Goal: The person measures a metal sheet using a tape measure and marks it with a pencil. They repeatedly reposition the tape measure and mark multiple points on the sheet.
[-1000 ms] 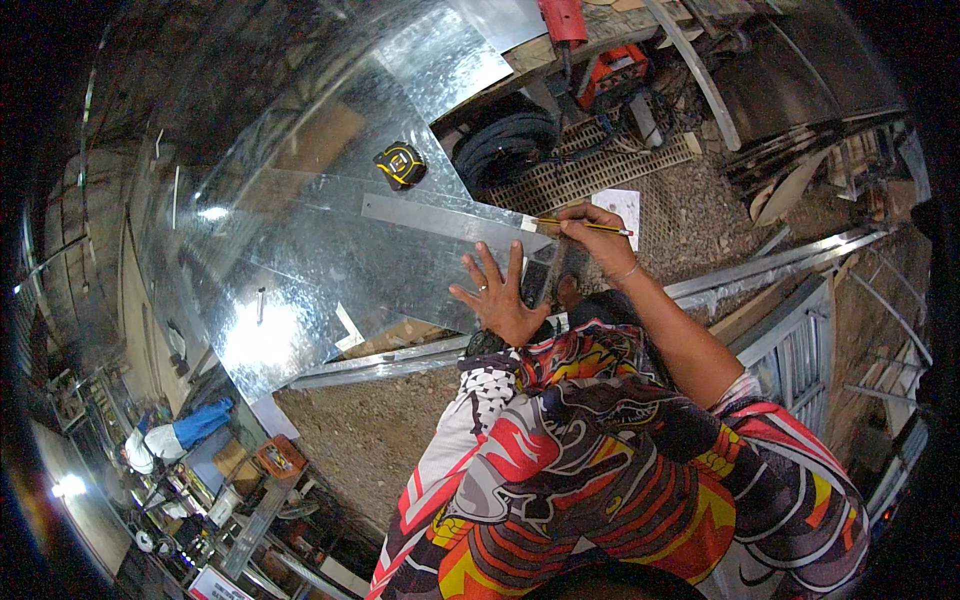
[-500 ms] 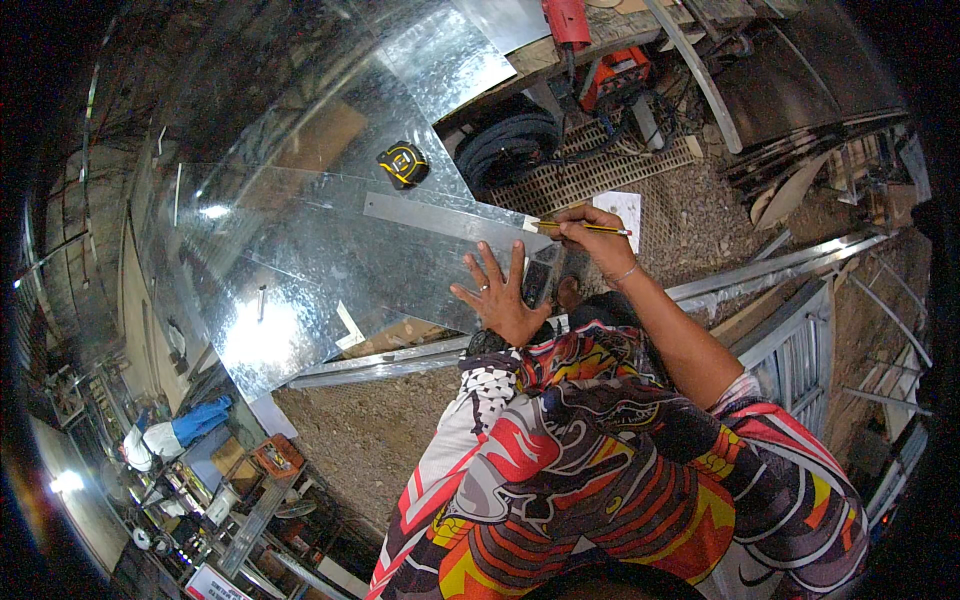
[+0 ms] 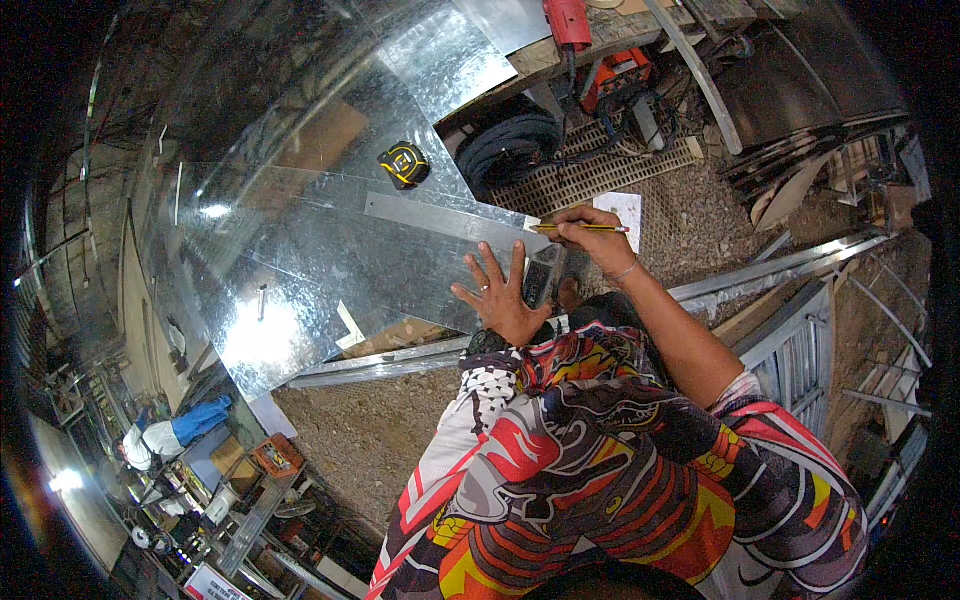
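In the head view, a broad, shiny grey sheet of galvanised metal lay in front of the person and filled the left and centre of the work area. On it, near its right end, lay a flat silver metal square with a long straight blade and a wider, dark-windowed stock. The left hand was open, palm down, fingers spread; the fingertips reached the near edge of the blade and the thumb side lay beside the stock. The right hand gripped a slim yellow-and-black pencil between thumb and fingers, its point directed left at the stock end of the blade. Contact between point and metal could not be determined. Beyond the blade, a black-and-yellow tape measure rested on the sheet. To the right of the sheet were a coil of thick dark cable, a boxy red-orange machine and, behind the right hand, a white sheet of paper
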A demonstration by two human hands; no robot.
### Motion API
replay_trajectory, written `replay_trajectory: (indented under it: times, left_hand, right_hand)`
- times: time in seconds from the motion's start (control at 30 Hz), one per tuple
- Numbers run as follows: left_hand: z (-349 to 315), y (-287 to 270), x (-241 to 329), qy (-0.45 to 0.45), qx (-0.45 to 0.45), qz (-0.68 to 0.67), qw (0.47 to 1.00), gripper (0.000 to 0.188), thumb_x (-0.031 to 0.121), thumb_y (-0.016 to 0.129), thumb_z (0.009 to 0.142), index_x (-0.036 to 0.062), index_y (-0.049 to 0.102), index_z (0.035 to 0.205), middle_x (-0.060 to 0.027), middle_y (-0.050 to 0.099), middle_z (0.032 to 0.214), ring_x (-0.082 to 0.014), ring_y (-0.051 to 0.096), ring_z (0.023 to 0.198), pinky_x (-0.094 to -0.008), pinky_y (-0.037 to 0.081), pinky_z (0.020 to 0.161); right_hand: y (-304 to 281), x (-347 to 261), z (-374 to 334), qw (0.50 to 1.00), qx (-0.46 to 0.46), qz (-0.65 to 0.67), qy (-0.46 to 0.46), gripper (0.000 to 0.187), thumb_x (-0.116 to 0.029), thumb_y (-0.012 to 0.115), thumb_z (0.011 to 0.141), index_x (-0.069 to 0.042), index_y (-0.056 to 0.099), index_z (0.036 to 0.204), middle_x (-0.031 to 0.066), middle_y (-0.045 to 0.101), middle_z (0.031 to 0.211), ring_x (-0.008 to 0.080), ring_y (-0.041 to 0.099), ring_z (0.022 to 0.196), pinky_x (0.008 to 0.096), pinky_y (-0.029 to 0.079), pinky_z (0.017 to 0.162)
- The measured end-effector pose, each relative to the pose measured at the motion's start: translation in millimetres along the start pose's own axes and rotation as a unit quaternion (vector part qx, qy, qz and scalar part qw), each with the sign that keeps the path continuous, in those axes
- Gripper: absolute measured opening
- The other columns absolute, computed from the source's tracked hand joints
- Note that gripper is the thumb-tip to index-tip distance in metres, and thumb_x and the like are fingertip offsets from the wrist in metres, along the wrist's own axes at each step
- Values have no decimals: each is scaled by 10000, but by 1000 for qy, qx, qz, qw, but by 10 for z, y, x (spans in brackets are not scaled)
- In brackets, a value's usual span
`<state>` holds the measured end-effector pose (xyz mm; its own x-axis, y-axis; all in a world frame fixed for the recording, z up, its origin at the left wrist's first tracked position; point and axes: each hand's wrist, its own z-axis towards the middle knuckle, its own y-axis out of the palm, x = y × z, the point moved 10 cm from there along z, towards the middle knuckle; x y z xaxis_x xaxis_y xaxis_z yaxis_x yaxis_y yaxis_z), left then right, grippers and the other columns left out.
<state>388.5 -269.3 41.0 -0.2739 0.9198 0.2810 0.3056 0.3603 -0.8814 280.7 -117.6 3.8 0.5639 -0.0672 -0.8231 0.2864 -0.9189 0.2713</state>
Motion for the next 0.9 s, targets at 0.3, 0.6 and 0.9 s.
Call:
replay_trajectory:
  times: [0.3, 0.6, 0.9]
  left_hand:
    - [7, -10, 4, 0, 6, -7, 1000, 1246, 469, 878, 599, 372, 163, 1614, -234, -38, 1675, -529, -42, 1513, -849, 62, 1040]
    - [-15, -115, 13, 14, 65, -37, 997, 1110, 465, 803, 714, 223, 204, 1618, -263, 78, 1661, -503, 62, 1520, -778, 86, 1103]
    - [-1167, 810, -1825, -263, 154, -469, 829, 652, 263, 637, 971, -9, 377, 1504, -236, 486, 1463, -388, 480, 1349, -463, 395, 1095]
  right_hand:
    - [-85, -22, -44, 994, 62, 85, 24, 292, -220, 697, 964, -5, 663, 1158, 98, 710, 1104, 183, 705, 996, 283, 572, 812]
    - [45, 1019, -364, 971, 75, 127, 186, 352, -369, 701, 956, -112, 638, 1188, 21, 665, 1107, 189, 670, 954, 363, 579, 736]
    - [-669, -881, -671, 989, 144, -14, 30, 253, -330, 707, 949, -142, 649, 1109, -30, 658, 1007, 79, 619, 868, 249, 511, 585]
